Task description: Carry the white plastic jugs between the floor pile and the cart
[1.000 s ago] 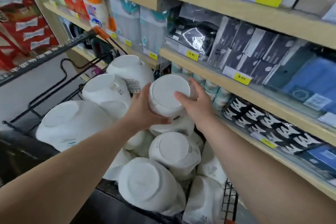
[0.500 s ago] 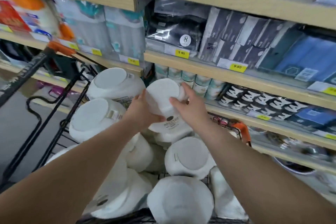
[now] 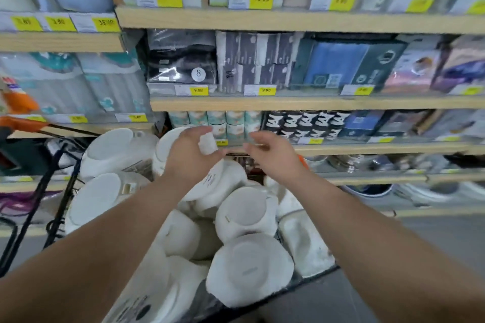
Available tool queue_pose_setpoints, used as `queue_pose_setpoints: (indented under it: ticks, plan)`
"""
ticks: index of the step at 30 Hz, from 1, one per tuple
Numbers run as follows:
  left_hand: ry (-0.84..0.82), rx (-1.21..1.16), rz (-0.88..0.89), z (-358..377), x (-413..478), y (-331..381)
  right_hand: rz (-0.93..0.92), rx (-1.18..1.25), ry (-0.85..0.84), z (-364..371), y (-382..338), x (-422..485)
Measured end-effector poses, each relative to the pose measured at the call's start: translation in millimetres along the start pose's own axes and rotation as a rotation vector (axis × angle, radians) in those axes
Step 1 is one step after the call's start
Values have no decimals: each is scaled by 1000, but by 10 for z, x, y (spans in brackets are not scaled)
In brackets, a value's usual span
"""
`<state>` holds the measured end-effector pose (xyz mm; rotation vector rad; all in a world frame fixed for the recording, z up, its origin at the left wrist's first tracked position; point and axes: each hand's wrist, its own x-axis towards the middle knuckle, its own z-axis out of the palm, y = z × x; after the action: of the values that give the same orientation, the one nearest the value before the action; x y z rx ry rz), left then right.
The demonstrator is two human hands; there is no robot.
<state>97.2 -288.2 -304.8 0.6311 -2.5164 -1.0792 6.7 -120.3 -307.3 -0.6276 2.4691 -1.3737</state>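
Both hands hover over a cart full of white jugs. The left hand touches the top jug on the pile with relaxed fingers; the right hand is spread and holds nothing. It seems the placing step; next, a firm two-hand grasp is needed.

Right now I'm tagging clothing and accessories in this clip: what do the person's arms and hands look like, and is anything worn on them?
Both forearms are bare for as far as the picture shows, with no sleeve visible. The left hand and right hand wear no gloves, and no watch, bracelet or ring can be made out, though the picture is somewhat blurred. No markings are visible either.
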Motion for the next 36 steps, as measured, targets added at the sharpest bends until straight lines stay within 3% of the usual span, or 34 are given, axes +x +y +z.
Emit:
queue_pose_setpoints:
  ticks: [8,16,23,36]
  plan:
    - [-302,-172,317,1258,-175,1547,56,-26,318,-1761,805,-663]
    - [-586,-330,456,3079,-712,3318,222,-99,621,-3817,1938,-1740]
    - [-825,-411,546,4490,-1160,4521,414,-106,822,-5087,2725,-2538]
    - [-1203,-410,738,7237,-1091,6753,705,-52,1166,-7385,4432,-2666]
